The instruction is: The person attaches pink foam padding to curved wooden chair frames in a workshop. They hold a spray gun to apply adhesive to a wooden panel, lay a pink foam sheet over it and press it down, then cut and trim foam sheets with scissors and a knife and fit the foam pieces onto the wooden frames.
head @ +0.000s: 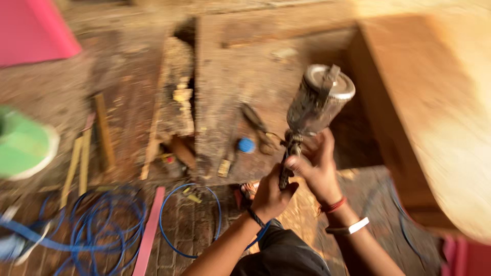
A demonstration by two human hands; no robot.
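metal cup: tops the spray gun (307, 122) i hold above the plank floor (225, 87)
left hand (270, 193): fingers curled tight round the gun's lower end
right hand (316, 162): fingers wrapped about its handle under the cup
blue hose (102, 225): coiled on bricks, floor's near left corner

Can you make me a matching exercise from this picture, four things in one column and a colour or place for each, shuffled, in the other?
Things:
1. spray gun
2. coiled hose
3. small round cap
4. round lid

Colour or place:
A. green, at the left edge
B. held up in both hands, metal cup on top
C. blue, looped on the floor at lower left
D. blue, lying on the worn wooden board

Pairs: 1-B, 2-C, 3-D, 4-A
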